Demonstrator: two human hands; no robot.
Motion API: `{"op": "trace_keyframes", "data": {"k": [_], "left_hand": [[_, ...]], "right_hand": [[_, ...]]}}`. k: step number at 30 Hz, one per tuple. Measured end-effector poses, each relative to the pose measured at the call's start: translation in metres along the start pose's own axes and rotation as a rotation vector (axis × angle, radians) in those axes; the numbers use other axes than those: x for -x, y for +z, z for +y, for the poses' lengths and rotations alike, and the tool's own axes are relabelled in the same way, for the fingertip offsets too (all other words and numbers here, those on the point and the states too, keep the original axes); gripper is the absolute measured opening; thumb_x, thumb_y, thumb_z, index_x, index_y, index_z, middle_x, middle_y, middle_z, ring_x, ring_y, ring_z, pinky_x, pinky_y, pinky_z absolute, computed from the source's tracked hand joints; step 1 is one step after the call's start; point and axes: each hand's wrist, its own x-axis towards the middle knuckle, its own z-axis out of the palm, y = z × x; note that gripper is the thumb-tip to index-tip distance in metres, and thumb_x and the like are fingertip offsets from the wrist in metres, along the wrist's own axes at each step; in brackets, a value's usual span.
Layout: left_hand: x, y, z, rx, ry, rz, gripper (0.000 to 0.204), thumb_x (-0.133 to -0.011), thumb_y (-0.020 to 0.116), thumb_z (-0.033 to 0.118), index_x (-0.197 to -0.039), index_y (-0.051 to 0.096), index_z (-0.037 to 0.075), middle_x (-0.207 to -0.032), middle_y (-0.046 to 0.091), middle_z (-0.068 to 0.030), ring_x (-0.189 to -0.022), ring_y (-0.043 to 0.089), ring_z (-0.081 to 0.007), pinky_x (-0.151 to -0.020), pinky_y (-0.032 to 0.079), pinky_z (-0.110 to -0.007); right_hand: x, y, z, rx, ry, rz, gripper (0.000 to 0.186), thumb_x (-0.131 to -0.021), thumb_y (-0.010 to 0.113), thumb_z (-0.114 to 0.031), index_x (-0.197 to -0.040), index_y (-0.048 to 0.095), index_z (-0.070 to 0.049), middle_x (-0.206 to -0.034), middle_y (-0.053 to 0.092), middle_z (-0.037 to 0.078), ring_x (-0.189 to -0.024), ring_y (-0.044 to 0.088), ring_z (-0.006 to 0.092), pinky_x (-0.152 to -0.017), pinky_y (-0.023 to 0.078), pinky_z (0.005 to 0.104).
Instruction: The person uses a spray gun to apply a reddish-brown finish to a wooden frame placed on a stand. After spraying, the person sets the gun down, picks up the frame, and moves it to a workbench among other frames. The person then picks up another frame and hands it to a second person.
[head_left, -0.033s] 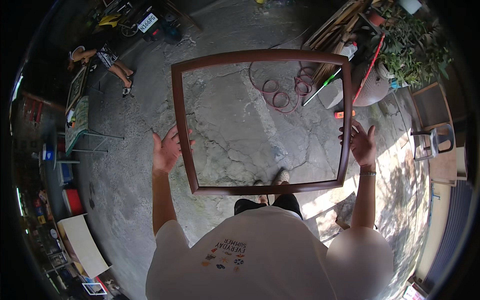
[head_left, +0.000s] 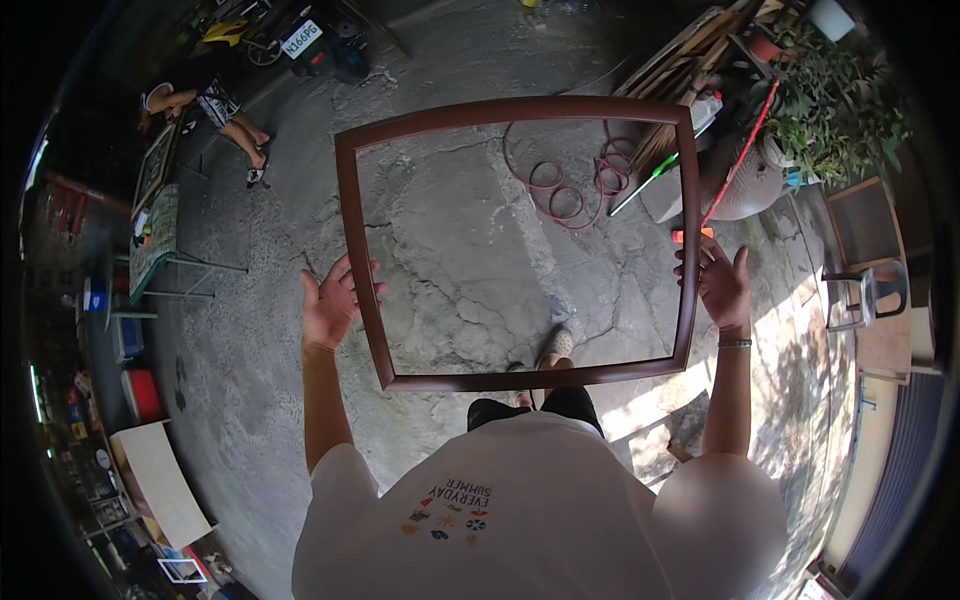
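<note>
A large, empty dark-brown picture frame point(head_left: 530, 379) is held out in front of my body, roughly level, with the concrete floor showing through it. My left hand point(head_left: 332, 308) grips its left bar from outside, the fingers passing under and their tips showing within the opening. On the opposite bar, my right hand point(head_left: 725, 290) holds in the same way, its fingertips just visible past the inner edge. Both thumbs stick out away from the bars. Below the near bar, one of my shoes point(head_left: 556, 345) shows through the opening.
Beyond the frame lie a coiled reddish hose point(head_left: 566, 204) and a green-handled stick point(head_left: 657, 170). Wood strips point(head_left: 665, 60) and a leafy plant point(head_left: 850, 115) stand at far right, a chair point(head_left: 868, 290) at right. Another person point(head_left: 240, 135) is by a table point(head_left: 155, 255) at far left.
The picture frame has shifted very slightly left at its far side against the floor. One shoe sits a little farther forward. Both hands keep their hold.
</note>
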Motion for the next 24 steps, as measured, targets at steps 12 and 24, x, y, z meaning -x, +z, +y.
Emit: {"op": "trace_keyframes", "data": {"k": [12, 24], "left_hand": [[-0.112, -0.123, 0.086, 0.144, 0.168, 0.314, 0.098, -0.087, 0.040, 0.080, -0.144, 0.039, 0.001, -0.136, 0.054, -0.0215, -0.109, 0.063, -0.0368, -0.090, 0.054, -0.048], [-0.409, -0.240, 0.203, 0.313, 0.209, 0.199, 0.097, -0.085, 0.048, 0.078, -0.145, 0.038, 0.003, -0.142, 0.048, -0.0198, -0.114, 0.058, -0.0375, -0.091, 0.052, -0.051]], "right_hand": [[-0.386, 0.116, -0.046, 0.056, 0.156, -0.398, 0.104, -0.088, 0.032, -0.082, -0.146, 0.038, 0.004, -0.133, 0.057, 0.021, -0.119, 0.059, 0.0307, -0.100, 0.049, 0.0410], [-0.714, 0.241, -0.205, 0.166, 0.085, -0.528, 0.086, -0.087, 0.044, -0.077, -0.123, 0.058, 0.000, -0.104, 0.066, 0.010, -0.088, 0.064, 0.0206, -0.078, 0.051, 0.0313]]}}
